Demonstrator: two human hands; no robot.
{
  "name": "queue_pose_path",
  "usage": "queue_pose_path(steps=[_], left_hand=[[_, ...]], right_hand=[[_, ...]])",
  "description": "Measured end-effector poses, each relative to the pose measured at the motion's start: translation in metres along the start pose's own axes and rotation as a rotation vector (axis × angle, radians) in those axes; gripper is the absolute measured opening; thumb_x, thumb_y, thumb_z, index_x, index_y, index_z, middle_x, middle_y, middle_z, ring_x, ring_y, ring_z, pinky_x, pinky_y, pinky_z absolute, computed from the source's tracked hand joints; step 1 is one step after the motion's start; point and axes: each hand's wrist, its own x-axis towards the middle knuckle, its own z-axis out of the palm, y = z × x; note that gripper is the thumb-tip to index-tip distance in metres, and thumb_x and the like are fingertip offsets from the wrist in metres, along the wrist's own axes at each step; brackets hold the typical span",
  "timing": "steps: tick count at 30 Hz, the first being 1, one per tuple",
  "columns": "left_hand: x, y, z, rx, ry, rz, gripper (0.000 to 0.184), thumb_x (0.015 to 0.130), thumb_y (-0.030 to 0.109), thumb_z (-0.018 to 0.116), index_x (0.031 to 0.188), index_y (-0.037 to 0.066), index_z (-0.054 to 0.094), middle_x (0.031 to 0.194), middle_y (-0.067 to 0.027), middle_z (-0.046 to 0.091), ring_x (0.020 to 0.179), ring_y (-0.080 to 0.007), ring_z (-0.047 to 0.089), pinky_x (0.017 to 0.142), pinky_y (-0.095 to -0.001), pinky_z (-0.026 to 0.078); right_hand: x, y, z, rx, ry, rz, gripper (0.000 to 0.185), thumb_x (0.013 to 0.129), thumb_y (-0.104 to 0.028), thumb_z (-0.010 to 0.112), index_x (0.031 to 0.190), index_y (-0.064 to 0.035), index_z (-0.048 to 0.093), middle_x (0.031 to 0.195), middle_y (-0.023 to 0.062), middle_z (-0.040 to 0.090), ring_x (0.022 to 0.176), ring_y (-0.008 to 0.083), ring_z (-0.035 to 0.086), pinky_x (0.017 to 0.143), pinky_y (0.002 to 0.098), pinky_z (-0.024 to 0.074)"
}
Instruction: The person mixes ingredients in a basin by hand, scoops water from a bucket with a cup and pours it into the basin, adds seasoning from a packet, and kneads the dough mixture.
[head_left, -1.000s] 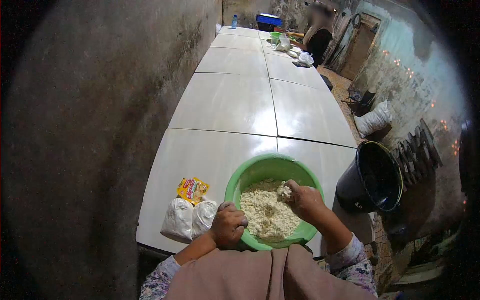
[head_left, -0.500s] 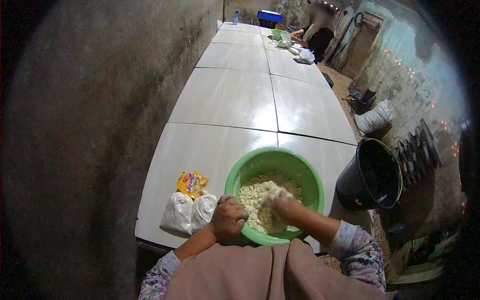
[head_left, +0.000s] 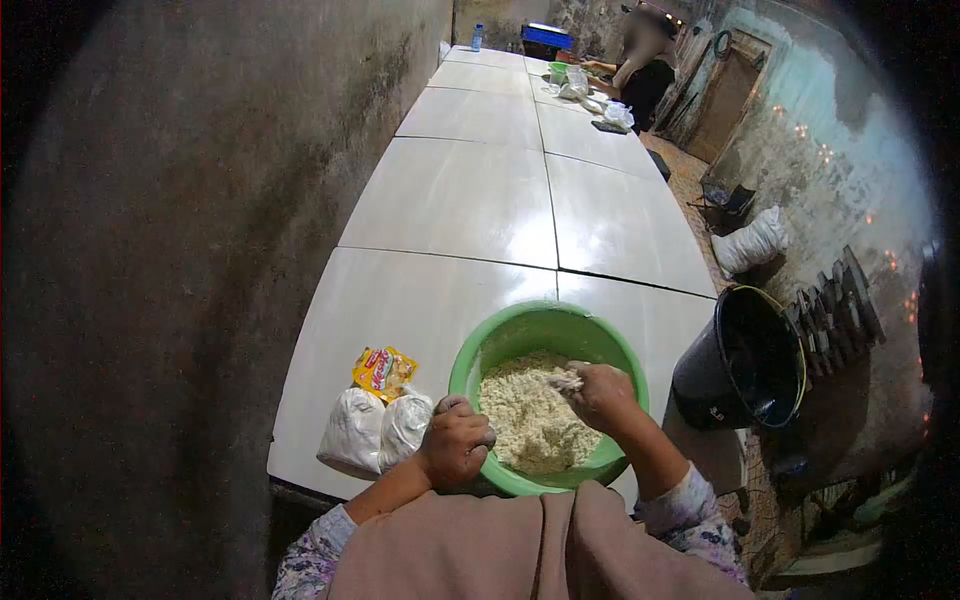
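Note:
A green basin [head_left: 470,350] holds a pale, crumbly flour mixture [head_left: 535,415]. My left hand [head_left: 457,440] is closed on the basin's left rim, with its knuckles upward. Over the right part of the mixture, inside the basin, is my right hand [head_left: 600,395]; its fingers are curled together and coated with pale crumbs. Whether a clump is inside those fingers I cannot make out. Just left of my left hand stand two clear plastic bags of white powder [head_left: 355,428]. Behind them lies a yellow and red seasoning packet [head_left: 384,372].
A black bucket [head_left: 715,370] stands right of the basin at the table edge. The long white-tiled table [head_left: 440,200] runs along a wall. At its far end a person [head_left: 648,75] works beside bags and a green container [head_left: 558,72]. A white sack [head_left: 750,242] lies on the floor.
My right hand has risen from the middle of the mixture toward the basin's right side. My left hand stays at the rim. The mixture's surface has shifted.

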Motion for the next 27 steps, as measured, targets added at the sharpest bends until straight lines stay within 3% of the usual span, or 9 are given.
queue_pose_path(steps=[1, 2, 4, 5, 9, 13, 16, 22, 27], left_hand=[[0.001, 0.0, -0.001, 0.003, -0.008, -0.007, 0.005, 0.066, 0.015, 0.053, 0.064, 0.012, 0.05, 0.064, -0.0056, 0.047, 0.066, -0.0276, 0.05, 0.079, -0.0406, 0.038], [0.001, 0.001, -0.002, 0.005, -0.017, -0.015, 0.005, 0.066, 0.015, 0.053, 0.065, 0.012, 0.05, 0.064, -0.0056, 0.047, 0.066, -0.0277, 0.05, 0.079, -0.0405, 0.038], [0.001, 0.004, -0.003, -0.008, -0.035, -0.033, 0.004, 0.066, 0.015, 0.053, 0.066, 0.011, 0.051, 0.064, -0.0063, 0.048, 0.067, -0.0276, 0.05, 0.08, -0.0411, 0.039], [0.001, 0.004, -0.002, -0.006, -0.027, -0.034, 0.004, 0.066, 0.015, 0.053, 0.065, 0.011, 0.051, 0.064, -0.0064, 0.049, 0.067, -0.0277, 0.05, 0.081, -0.0413, 0.039], [0.002, 0.005, -0.001, -0.002, -0.013, -0.04, 0.004, 0.066, 0.015, 0.053, 0.065, 0.011, 0.051, 0.064, -0.0065, 0.049, 0.067, -0.0281, 0.051, 0.081, -0.0418, 0.039], [0.004, 0.008, -0.003, -0.002, -0.032, -0.05, 0.004, 0.066, 0.014, 0.052, 0.064, 0.011, 0.052, 0.064, -0.0066, 0.049, 0.066, -0.0282, 0.051, 0.082, -0.042, 0.039], [0.003, 0.008, -0.002, 0.009, -0.046, -0.076, 0.004, 0.066, 0.015, 0.052, 0.065, 0.011, 0.052, 0.063, -0.0065, 0.049, 0.067, -0.0281, 0.051, 0.083, -0.0422, 0.039], [0.0, 0.006, 0.002, 0.013, -0.018, -0.088, 0.009, 0.065, 0.021, 0.051, 0.065, 0.013, 0.055, 0.064, -0.0061, 0.049, 0.066, -0.0288, 0.05, 0.088, -0.0443, 0.038], [0.004, 0.011, -0.004, 0.024, -0.043, -0.077, 0.005, 0.067, 0.015, 0.052, 0.066, 0.01, 0.053, 0.066, -0.007, 0.05, 0.069, -0.0289, 0.051, 0.087, -0.0439, 0.039]], right_hand=[[0.002, 0.002, -0.007, 0.056, -0.192, 0.151, 0.046, 0.088, -0.039, 0.06, 0.12, -0.0067, 0.053, 0.098, 0.0223, 0.065, 0.094, 0.0378, 0.064, 0.08, 0.0479, 0.0493], [-0.001, 0.014, 0.002, 0.056, -0.195, 0.148, 0.046, 0.088, -0.039, 0.06, 0.12, -0.0067, 0.053, 0.098, 0.0223, 0.065, 0.094, 0.0378, 0.064, 0.08, 0.0479, 0.0493], [-0.013, 0.036, 0.024, 0.582, 0.035, -0.059, 0.055, 0.088, -0.029, 0.063, 0.132, -0.0062, 0.04, 0.117, 0.0246, 0.058, 0.109, 0.0337, 0.06, 0.087, 0.0427, 0.0481], [-0.023, 0.044, 0.021, 0.88, -0.118, -0.06, 0.064, 0.085, -0.013, 0.064, 0.139, -0.0072, 0.029, 0.126, 0.0249, 0.051, 0.115, 0.0295, 0.055, 0.089, 0.0386, 0.047], [-0.031, 0.04, 0.021, 0.543, -0.05, -0.002, 0.059, 0.079, 0.006, 0.062, 0.132, -0.0041, 0.038, 0.096, 0.0173, 0.061, 0.089, 0.0236, 0.061, 0.079, 0.0318, 0.0482], [-0.038, 0.028, 0.015, 0.41, 0.111, -0.021, 0.039, 0.082, 0.0, 0.061, 0.119, -0.0079, 0.053, 0.095, 0.0224, 0.064, 0.084, 0.0407, 0.063, 0.074, 0.045, 0.05], [-0.04, 0.029, 0.031, 0.232, 0.256, -0.051, 0.036, 0.083, -0.01, 0.064, 0.118, -0.0093, 0.054, 0.095, 0.0208, 0.065, 0.087, 0.041, 0.063, 0.073, 0.0485, 0.0489], [-0.036, 0.016, 0.025, 0.101, 0.025, 0.13, 0.034, 0.086, -0.022, 0.065, 0.114, -0.0069, 0.055, 0.095, 0.0214, 0.064, 0.089, 0.0416, 0.061, 0.073, 0.0505, 0.0477], [-0.029, 0.023, 0.011, 0.19, -0.212, -0.086, 0.044, 0.081, -0.009, 0.063, 0.124, -0.0085, 0.052, 0.101, 0.0237, 0.062, 0.095, 0.0406, 0.061, 0.083, 0.0493, 0.0472]])
